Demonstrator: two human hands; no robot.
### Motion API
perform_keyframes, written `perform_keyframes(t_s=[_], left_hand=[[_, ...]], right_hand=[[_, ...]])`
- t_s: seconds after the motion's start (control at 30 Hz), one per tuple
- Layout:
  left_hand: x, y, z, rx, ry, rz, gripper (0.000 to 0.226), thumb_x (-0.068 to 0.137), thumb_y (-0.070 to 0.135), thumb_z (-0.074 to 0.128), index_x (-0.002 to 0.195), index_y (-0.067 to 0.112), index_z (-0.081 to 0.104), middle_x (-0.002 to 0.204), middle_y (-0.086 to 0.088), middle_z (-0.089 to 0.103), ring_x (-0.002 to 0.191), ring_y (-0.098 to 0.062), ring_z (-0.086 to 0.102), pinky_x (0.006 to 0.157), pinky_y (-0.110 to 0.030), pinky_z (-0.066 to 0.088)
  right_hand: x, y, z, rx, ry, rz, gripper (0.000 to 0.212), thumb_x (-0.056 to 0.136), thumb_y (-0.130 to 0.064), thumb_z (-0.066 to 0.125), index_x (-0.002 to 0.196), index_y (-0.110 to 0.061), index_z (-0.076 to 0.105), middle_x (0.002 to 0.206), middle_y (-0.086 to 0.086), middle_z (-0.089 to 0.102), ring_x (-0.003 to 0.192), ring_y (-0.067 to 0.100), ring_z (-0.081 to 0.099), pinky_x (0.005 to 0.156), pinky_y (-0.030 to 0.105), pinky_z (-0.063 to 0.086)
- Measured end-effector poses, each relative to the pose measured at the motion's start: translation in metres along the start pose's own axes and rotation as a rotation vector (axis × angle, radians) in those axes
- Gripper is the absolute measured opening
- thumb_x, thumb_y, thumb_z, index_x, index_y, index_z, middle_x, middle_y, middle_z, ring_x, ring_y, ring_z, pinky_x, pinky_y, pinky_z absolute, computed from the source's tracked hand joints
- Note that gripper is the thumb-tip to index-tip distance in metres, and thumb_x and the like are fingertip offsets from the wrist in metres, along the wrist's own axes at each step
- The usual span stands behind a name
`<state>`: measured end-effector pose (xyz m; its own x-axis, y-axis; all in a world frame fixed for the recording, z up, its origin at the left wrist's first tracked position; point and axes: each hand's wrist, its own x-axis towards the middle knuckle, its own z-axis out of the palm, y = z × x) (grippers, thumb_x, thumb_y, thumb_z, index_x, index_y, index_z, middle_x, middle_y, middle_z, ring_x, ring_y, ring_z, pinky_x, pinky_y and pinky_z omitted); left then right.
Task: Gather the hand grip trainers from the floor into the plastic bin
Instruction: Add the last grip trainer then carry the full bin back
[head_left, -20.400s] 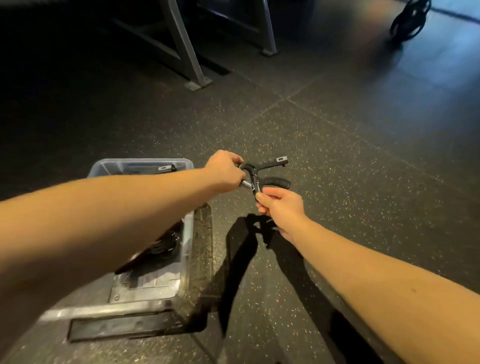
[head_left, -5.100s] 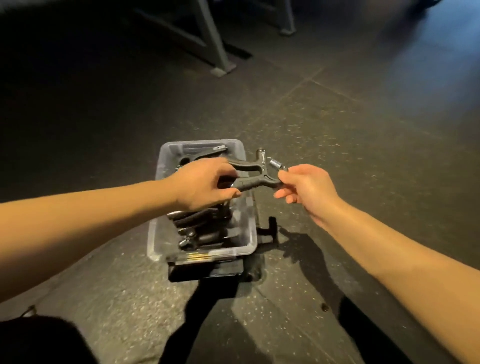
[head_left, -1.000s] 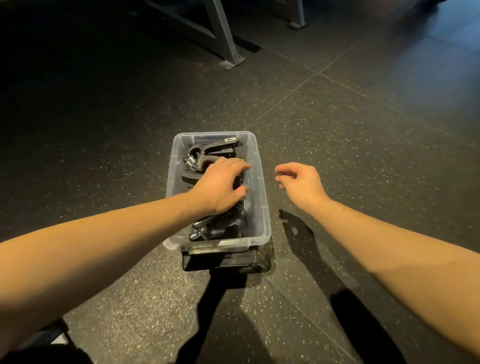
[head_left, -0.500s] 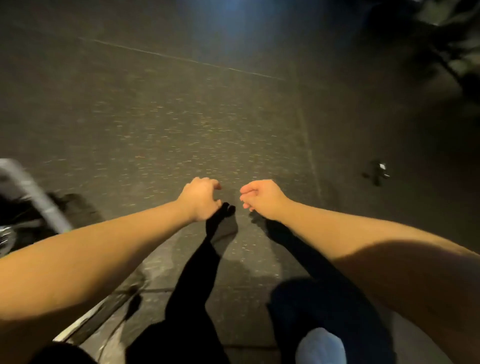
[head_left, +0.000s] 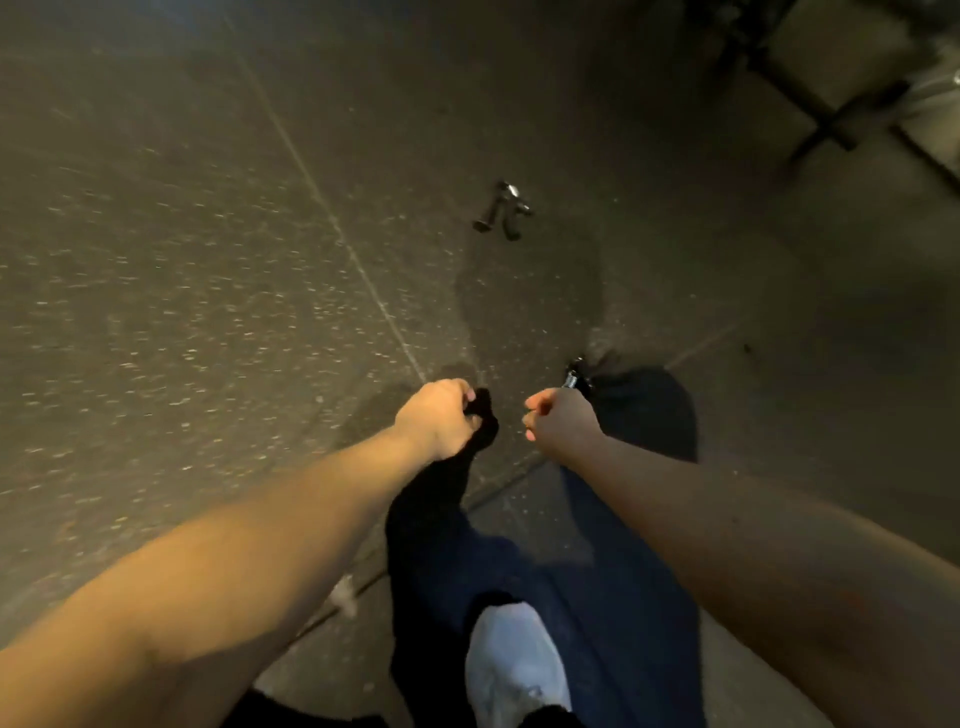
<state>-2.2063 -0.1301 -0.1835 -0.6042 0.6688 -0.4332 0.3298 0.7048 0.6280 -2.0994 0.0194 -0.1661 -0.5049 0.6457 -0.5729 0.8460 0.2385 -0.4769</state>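
Near the middle, the left hand (head_left: 439, 415) is held loosely curled with nothing in it. A black grip trainer (head_left: 501, 210) with a shiny spring is seen on the floor, upper middle. The right hand (head_left: 561, 423) is likewise loosely curled and empty.

Motion blur smears the speckled dark rubber floor (head_left: 156, 260) and the small black hand grip trainer (head_left: 501, 210) lying ahead, only the metal spring of a second trainer (head_left: 570, 381) shows from shadow beyond the right hand (head_left: 563, 423), and the picture's edges crop the white shoe (head_left: 514, 670) and the dark metal frame (head_left: 810, 104).
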Motion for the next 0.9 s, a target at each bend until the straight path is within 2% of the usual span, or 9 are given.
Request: perform_keyframes(t_s=[0.1,0.17,0.27,0.37,0.53,0.7,0.77,0.83,0.9], left_hand=[[0.042,0.036,0.045,-0.037,-0.086,-0.04,0.043,0.091,0.031,0.066,0.131,0.019,0.06,0.126,-0.003,0.066,0.116,-0.023,0.062,0.101,-0.034,0.049],[0.066,0.055,0.068,-0.064,-0.103,-0.062,0.046,0.091,0.031,0.066,0.134,0.018,0.058,0.128,-0.004,0.064,0.118,-0.023,0.061,0.103,-0.035,0.048],[0.094,0.077,0.097,-0.125,-0.101,-0.095,0.05,0.09,0.031,0.068,0.137,0.017,0.055,0.128,-0.004,0.064,0.118,-0.023,0.061,0.102,-0.033,0.048],[0.114,0.095,0.115,-0.134,-0.085,-0.116,0.054,0.089,0.031,0.068,0.139,0.018,0.053,0.127,-0.004,0.062,0.115,-0.023,0.062,0.101,-0.034,0.049],[0.131,0.108,0.129,-0.164,-0.05,-0.14,0.036,0.09,0.03,0.065,0.124,0.018,0.061,0.116,-0.003,0.064,0.103,-0.022,0.063,0.094,-0.033,0.051],[0.126,0.086,0.106,-0.365,-0.008,-0.194,0.022,0.088,0.023,0.071,0.107,0.022,0.059,0.103,-0.002,0.067,0.09,-0.022,0.069,0.088,-0.034,0.055],[0.115,0.07,0.085,-0.537,-0.038,-0.218,0.021,0.089,0.012,0.07,0.098,0.019,0.052,0.094,-0.01,0.067,0.071,-0.027,0.071,0.069,-0.037,0.059],[0.096,0.049,0.059,-0.615,-0.028,-0.23,0.022,0.092,0.005,0.066,0.101,0.014,0.048,0.089,-0.014,0.064,0.056,-0.024,0.065,0.048,-0.028,0.052],[0.071,0.023,0.03,-0.656,0.031,-0.213,0.023,0.093,0.003,0.063,0.106,0.014,0.047,0.095,-0.015,0.062,0.05,-0.02,0.059,0.04,-0.023,0.045]], right_hand=[[0.027,0.034,-0.03,-0.058,0.227,0.078,0.017,0.087,-0.017,0.061,0.098,-0.014,0.073,0.1,0.008,0.071,0.098,0.029,0.066,0.078,0.032,0.051],[0.052,0.052,-0.045,-0.104,0.306,0.133,0.027,0.089,-0.015,0.057,0.114,-0.013,0.069,0.119,0.012,0.065,0.114,0.032,0.058,0.088,0.034,0.047],[0.085,0.07,-0.055,-0.332,0.227,0.116,0.056,0.09,-0.016,0.06,0.144,-0.016,0.046,0.153,0.012,0.036,0.138,0.035,0.034,0.112,0.041,0.032],[0.108,0.083,-0.055,-0.485,0.11,0.034,0.067,0.087,-0.016,0.065,0.149,-0.017,0.038,0.163,0.008,0.019,0.144,0.034,0.025,0.116,0.041,0.029],[0.118,0.095,-0.054,-0.651,0.295,-0.133,0.03,0.093,-0.011,0.059,0.122,-0.017,0.064,0.129,0.006,0.053,0.121,0.026,0.048,0.093,0.039,0.049],[0.105,0.092,-0.054,-0.709,0.217,-0.359,0.028,0.096,-0.02,0.06,0.124,-0.02,0.064,0.122,0.001,0.057,0.116,0.021,0.052,0.091,0.037,0.05],[0.095,0.076,-0.044,-0.701,0.181,-0.444,0.029,0.097,-0.023,0.059,0.126,-0.019,0.063,0.125,0.001,0.058,0.117,0.021,0.052,0.093,0.037,0.048],[0.079,0.054,-0.027,-0.724,0.198,-0.552,0.026,0.098,-0.029,0.057,0.121,-0.018,0.065,0.119,0.002,0.061,0.113,0.023,0.054,0.093,0.037,0.045],[0.059,0.028,-0.006,-0.757,0.251,-0.699,0.022,0.096,-0.033,0.059,0.11,-0.019,0.07,0.106,0.001,0.063,0.104,0.023,0.057,0.087,0.037,0.042]])
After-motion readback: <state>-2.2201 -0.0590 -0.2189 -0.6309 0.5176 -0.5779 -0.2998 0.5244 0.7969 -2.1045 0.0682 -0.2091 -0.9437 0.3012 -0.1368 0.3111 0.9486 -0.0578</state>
